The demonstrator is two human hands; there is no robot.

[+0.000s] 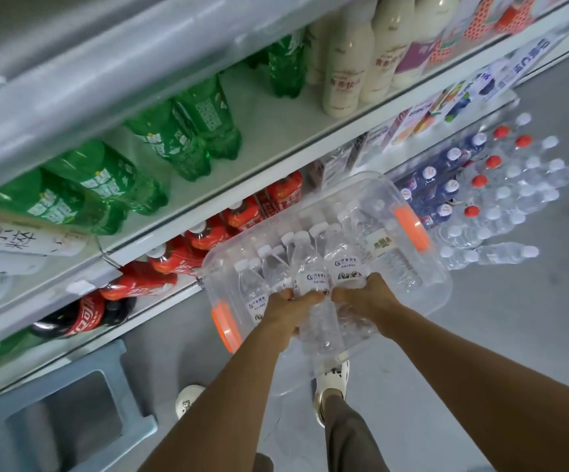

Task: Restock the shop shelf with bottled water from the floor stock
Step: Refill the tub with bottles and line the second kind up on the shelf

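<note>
A clear plastic bin [422,287] with orange handles sits on the floor below me, holding several small water bottles with white caps. My left hand [293,310] grips one water bottle [306,267] by its lower body. My right hand [368,299] grips a second water bottle [342,264] beside it. Both bottles are side by side above the bin, caps pointing toward the shelves. The shop shelf [276,137] rises at left.
Green soda bottles [174,141] and cream milk bottles [344,73] fill an upper shelf; red-labelled drinks [208,233] fill the one below. Packs of water bottles [500,199] stand on the floor at right. A grey plastic stool [72,413] stands at lower left. My feet [330,386] are under the bin.
</note>
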